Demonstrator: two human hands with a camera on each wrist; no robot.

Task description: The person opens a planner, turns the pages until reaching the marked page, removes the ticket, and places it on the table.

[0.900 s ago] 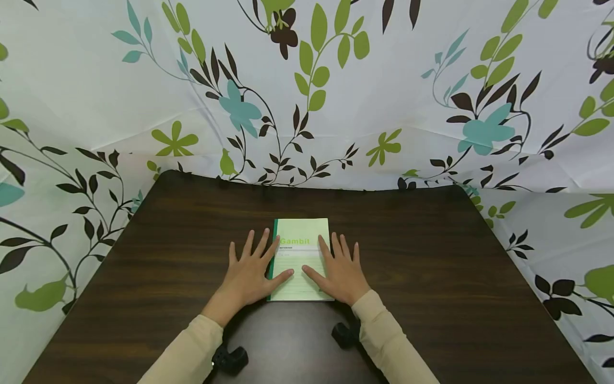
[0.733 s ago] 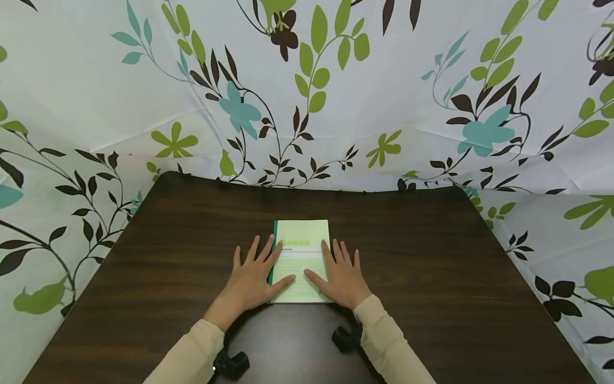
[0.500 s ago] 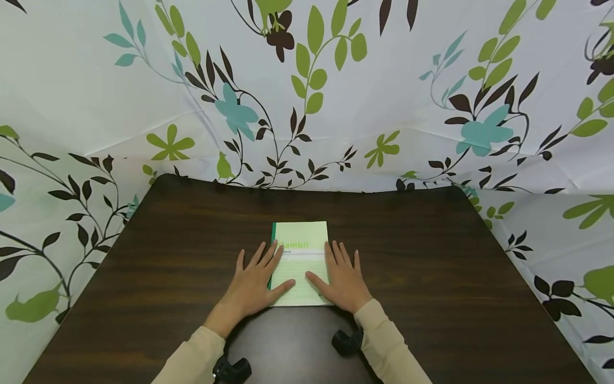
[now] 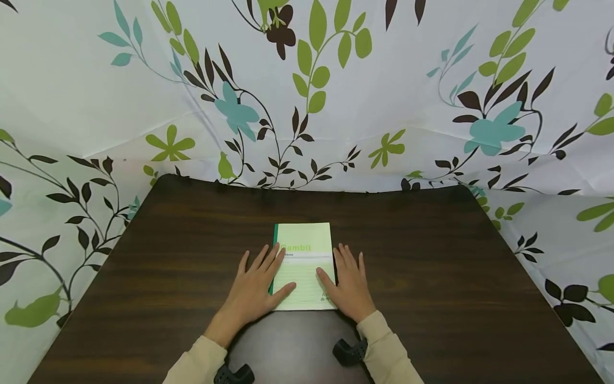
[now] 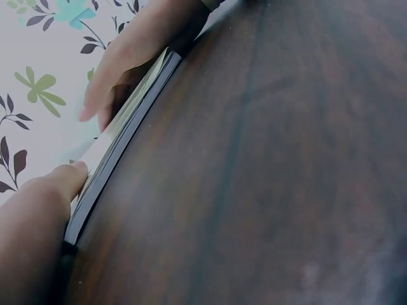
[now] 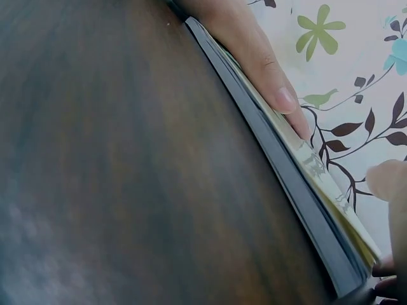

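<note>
A pale green notebook [image 4: 304, 282] with a dark green spine lies flat on the dark wooden table, "Gambit" printed on its cover. Over its left side lies my left hand [image 4: 254, 288], fingers straight and slightly spread across the spine, thumb resting on the lower cover. My right hand [image 4: 352, 288] is at the right edge, with its fingers extended along that side and its thumb over the cover. In the right wrist view, the right thumb [image 6: 388, 181] stands a little above the cover, and the page edges of the notebook [image 6: 280, 152] face the camera.
The dark wooden table [image 4: 431, 277] extends around the notebook on all sides. A white cloth [image 4: 398, 69] printed with leaves and birds hangs behind and beside it. Each wrist wears a black camera mount [image 4: 349, 352], and the sleeves are beige.
The notebook has slid slightly toward me along with both hands. My right hand has shifted outward, its fingers going from on the cover to the right edge. The head view has turned slightly.
</note>
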